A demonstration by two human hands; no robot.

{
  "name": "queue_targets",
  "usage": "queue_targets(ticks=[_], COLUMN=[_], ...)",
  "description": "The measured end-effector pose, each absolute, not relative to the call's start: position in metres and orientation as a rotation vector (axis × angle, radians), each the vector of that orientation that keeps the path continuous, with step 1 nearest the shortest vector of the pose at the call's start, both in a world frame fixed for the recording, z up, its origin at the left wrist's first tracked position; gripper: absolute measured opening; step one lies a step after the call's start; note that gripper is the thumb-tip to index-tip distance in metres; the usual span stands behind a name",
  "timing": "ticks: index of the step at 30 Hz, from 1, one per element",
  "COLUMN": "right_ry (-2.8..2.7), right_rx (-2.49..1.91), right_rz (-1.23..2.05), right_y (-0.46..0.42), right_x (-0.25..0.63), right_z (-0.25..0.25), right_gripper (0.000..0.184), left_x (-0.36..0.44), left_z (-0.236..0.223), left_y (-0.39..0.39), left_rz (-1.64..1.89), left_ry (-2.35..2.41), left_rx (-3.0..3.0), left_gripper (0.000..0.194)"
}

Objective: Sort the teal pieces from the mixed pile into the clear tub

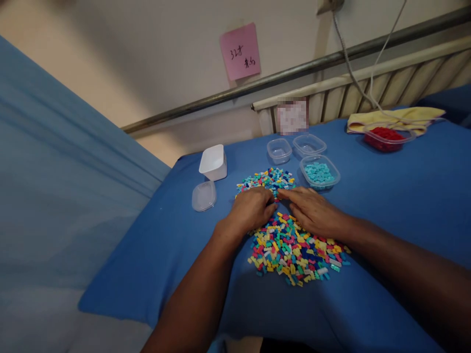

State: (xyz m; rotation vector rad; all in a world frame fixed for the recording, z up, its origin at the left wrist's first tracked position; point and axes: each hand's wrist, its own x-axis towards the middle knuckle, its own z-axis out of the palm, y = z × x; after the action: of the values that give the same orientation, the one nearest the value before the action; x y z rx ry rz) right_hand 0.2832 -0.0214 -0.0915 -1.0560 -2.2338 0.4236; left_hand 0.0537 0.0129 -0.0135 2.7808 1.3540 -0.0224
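Left hand point(254, 208) and right hand point(314, 210) (cannot tell either grip) are at two heaps of small multicoloured plastic bricks point(294, 250), the larger nearer the blue-cloth-covered table point(386, 196)'s front edge.

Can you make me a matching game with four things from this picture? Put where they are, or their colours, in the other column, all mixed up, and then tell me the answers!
Things:
1. pink note
2. white tub
3. yellow cloth
4. nearer pile of small pieces

Places and colours:
A. just behind the red pieces
B. many colours jumbled together
C. up on the wall
D. to the left of the farther pile

Right pairs: 1-C, 2-D, 3-A, 4-B
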Motion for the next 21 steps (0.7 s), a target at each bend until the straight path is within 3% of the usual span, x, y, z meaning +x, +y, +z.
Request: queue_targets(ticks=[8,18,21], right_ry=[-2.02,-2.103,-2.065], right_rx=[-1.034,-1.109,-1.106], right_rz=[0.43,0.279,0.275], right_y=[-0.023,-0.017,-0.018], right_x=[0.285,0.285,0.286], right_z=[-0.091,-0.102,-0.101], right_gripper=[0.046,0.065,0.066], left_x=[0.05,0.055,0.052], left_z=[-0.014,-0.02,-0.021], left_y=[0.02,0.022,0.024], left_rz=[-0.103,0.169,0.316], left_ry=[1.678,1.289,1.295], left_rx=[2.79,2.932,2.842], left_gripper=[0.021,0.024,0.034])
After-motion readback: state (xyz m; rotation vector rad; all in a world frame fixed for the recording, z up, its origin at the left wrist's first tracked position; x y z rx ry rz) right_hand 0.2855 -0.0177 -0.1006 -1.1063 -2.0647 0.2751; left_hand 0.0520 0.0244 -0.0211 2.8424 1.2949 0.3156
